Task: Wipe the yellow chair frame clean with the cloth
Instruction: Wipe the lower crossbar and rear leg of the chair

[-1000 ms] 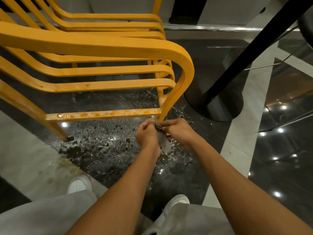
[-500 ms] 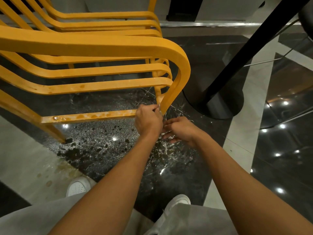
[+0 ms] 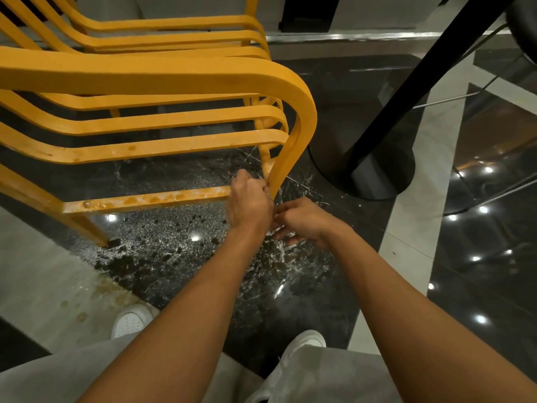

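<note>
Trousers [image 3: 319,379], grey, with white shoes [image 3: 132,319] at 6 o'clock on the dark speckled floor [image 3: 174,257]. Hands next: left hand [image 3: 250,202] clenched round the right end of the stained crossbar [image 3: 151,200] where it meets the front leg; right hand [image 3: 305,222] just beside it at 3 o'clock, fingers loosely bent and released, touching the left; cloth not visible, so its place cannot be told. Yellow chair frame [image 3: 174,74], stacked, fills 9 to 12 o'clock; black pole base [image 3: 377,175] stands at 1 o'clock.
</note>
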The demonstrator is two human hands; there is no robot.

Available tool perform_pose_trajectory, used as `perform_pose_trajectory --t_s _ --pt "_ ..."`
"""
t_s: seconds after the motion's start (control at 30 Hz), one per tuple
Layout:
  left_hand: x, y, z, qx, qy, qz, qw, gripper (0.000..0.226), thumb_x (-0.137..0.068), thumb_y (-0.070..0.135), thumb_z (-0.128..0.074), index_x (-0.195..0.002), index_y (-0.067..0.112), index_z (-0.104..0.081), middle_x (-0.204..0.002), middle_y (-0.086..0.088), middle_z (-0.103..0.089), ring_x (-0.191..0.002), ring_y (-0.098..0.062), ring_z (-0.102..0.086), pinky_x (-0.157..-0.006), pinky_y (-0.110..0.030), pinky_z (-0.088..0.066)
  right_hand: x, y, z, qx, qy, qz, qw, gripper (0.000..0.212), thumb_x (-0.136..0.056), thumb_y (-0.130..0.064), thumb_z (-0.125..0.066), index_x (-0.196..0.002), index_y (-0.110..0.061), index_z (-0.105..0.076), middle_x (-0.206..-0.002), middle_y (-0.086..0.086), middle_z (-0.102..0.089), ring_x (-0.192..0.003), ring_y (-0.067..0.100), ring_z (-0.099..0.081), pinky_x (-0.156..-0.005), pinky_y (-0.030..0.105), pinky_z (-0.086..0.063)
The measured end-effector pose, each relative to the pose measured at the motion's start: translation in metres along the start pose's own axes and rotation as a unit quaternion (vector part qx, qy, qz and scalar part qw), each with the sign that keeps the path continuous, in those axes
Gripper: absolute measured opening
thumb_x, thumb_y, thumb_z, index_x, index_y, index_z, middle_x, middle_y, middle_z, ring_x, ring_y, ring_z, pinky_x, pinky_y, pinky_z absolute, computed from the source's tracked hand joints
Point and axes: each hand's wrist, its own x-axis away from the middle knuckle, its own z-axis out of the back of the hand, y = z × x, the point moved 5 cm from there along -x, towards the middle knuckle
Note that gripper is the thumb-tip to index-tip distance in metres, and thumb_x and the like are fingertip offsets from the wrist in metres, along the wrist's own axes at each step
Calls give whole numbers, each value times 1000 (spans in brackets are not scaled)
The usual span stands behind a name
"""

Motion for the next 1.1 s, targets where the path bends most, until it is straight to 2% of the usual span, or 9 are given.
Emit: perform_pose_trajectory --t_s 0.13,0.3,0.43,0.57,0.63,0.77,0.87,0.97,1.1 --pt "-2 -2 1 -43 -26 -1 999 13 -101 17 -69 -105 12 -81 -118 -7 -55 -104 -26 -58 -84 -44 -60 3 -2 -3 14 -3 -9 1000 24 -102 -5 -54 -123 -8 -67 -111 6 -75 -93 20 -76 -69 33 -59" --pt "-5 -16 12 52 25 12 998 13 -102 12 -65 -107 12 -77 -107 2 -53 -89 -17 -58 -66 -26 -50 6 -11 -7 16 -4 1 1000 26 -100 -3 -56 -123 -11 -68 -114 5 -73 -97 21 -77 -65 32 -56" --pt "-9 1 2 -4 -8 -34 999 20 -103 14 -62 -100 10 -81 -116 -11 -55 -97 -29 -59 -78 -42 -58 10 -10 -8 25 -10 0 1000 16 -102 -4 -55 -108 -14 -65 -112 6 -72 -100 23 -76 -66 31 -56" --pt "-9 3 3 -26 -50 4 998 15 -101 11 -66 -98 11 -80 -122 -10 -55 -103 -30 -61 -86 -46 -60 10 -8 -9 35 -13 -10 999 16 -101 -4 -56 -111 -8 -69 -110 8 -75 -99 25 -77 -67 33 -58" --pt "-7 -2 7 -22 -57 22 998 12 -100 9 -69 -103 10 -81 -123 -9 -56 -105 -29 -62 -89 -45 -60 11 -8 -10 42 -15 -12 999 18 -101 -5 -55 -111 -8 -70 -111 10 -76 -98 25 -77 -68 34 -59" --pt "-5 -2 17 31 4 -18 999 17 -103 12 -64 -103 9 -81 -118 -11 -56 -95 -23 -57 -79 -35 -52 9 -12 -10 58 -9 -4 998 20 -101 -3 -51 -106 -14 -67 -113 9 -73 -97 23 -77 -70 35 -61" --pt "-13 6 6 2 -21 -24 999 18 -103 13 -63 -100 9 -81 -120 -12 -55 -98 -30 -61 -81 -41 -56 12 -11 -10 72 -10 -5 997 24 -101 -3 -49 -119 -8 -65 -117 9 -71 -98 23 -77 -81 40 -65" --pt "-12 6 0 -40 -57 13 997 14 -101 10 -66 -99 9 -80 -124 -10 -55 -101 -29 -61 -85 -42 -58 16 -11 -9 90 -25 -11 996 17 -100 -4 -54 -114 -8 -64 -116 12 -72 -101 26 -75 -87 44 -64" --pt "11 -16 9 36 -52 37 997 10 -97 8 -73 -93 12 -81 -106 -6 -71 -89 -22 -69 -78 -34 -60 21 -14 -8 160 -8 -31 987 18 -99 -15 -57 -110 -7 -69 -105 13 -75 -95 26 -76 -85 46 -65"
